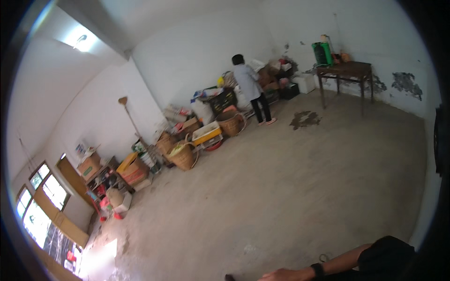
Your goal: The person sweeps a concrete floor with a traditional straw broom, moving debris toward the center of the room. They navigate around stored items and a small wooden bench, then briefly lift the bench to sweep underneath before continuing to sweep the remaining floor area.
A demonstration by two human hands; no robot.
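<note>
At the bottom edge, right of centre, one of my hands (283,275) shows in part, back upward, with a dark band (317,270) on the wrist and a black sleeve above the forearm. It looks like my right hand; its fingers are cut off by the frame, so whether it holds anything is hidden. My left hand is out of view. Before me lies a wide concrete floor (253,189). Near the forearm, a small loop (323,257) rests on the floor. Against the far wall stands a person (248,80) in a light coat and dark trousers, turned away.
Woven baskets (183,157), a yellow-rimmed tray (206,133), cardboard boxes (133,169) and sacks line the wall. A wooden table (346,69) bears a green backpack sprayer (322,54). A dark patch (305,119) marks the floor. At lower left is an open doorway (59,242).
</note>
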